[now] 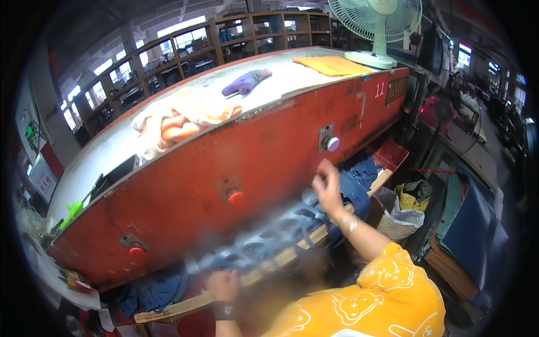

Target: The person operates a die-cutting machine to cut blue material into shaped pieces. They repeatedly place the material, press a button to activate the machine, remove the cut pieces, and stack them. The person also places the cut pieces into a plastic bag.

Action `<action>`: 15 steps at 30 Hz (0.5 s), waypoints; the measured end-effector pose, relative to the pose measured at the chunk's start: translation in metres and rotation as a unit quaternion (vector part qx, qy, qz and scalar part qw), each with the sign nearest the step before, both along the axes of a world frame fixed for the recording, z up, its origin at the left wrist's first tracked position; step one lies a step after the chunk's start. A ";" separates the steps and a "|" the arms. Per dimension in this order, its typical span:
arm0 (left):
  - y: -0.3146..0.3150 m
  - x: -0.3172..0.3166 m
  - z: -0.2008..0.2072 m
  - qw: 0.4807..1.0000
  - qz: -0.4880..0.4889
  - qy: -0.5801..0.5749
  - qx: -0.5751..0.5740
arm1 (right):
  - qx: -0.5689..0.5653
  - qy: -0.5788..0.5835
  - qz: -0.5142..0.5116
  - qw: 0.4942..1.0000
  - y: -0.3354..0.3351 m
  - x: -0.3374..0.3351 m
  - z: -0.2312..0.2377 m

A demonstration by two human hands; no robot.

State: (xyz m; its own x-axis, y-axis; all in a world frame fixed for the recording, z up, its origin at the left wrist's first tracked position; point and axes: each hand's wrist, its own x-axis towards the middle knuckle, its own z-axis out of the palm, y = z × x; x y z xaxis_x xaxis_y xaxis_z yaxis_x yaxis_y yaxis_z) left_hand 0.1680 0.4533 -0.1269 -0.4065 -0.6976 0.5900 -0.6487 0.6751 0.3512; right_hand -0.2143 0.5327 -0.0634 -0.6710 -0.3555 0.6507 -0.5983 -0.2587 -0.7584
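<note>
Reaches right hand (330,191), fingers loosely parted, to centre right; left hand (224,285) to lower middle, grip too blurred to tell. Shows blue cut-out sheet (264,235) between. Bears white painted numerals (379,90) and yellow warning label (396,90) at upper right, on red panel (281,151).

Red knobs (235,197) and a pale knob (333,144) jut from the red panel (281,146); a blue sheet (272,236) and wooden board (185,306) crowd its foot, leaving room above between left hand (223,285) and right hand (330,190).
</note>
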 end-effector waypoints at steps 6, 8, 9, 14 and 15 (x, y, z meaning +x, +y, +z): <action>0.001 -0.003 0.009 1.000 -0.020 0.018 0.008 | 0.378 0.356 0.153 0.841 0.053 0.084 -0.054; 0.009 0.000 0.005 0.999 -0.024 -0.001 0.034 | 0.364 0.366 0.126 0.847 0.063 0.094 -0.062; 0.013 0.002 0.001 0.999 -0.027 0.001 0.031 | 0.358 0.370 0.123 0.849 0.066 0.097 -0.064; 0.017 0.005 -0.009 1.000 -0.018 -0.023 0.003 | 0.364 0.388 0.106 0.840 0.066 0.099 -0.059; 0.016 0.005 -0.012 0.999 -0.006 -0.043 0.002 | 0.391 0.382 0.117 0.829 0.067 0.100 -0.060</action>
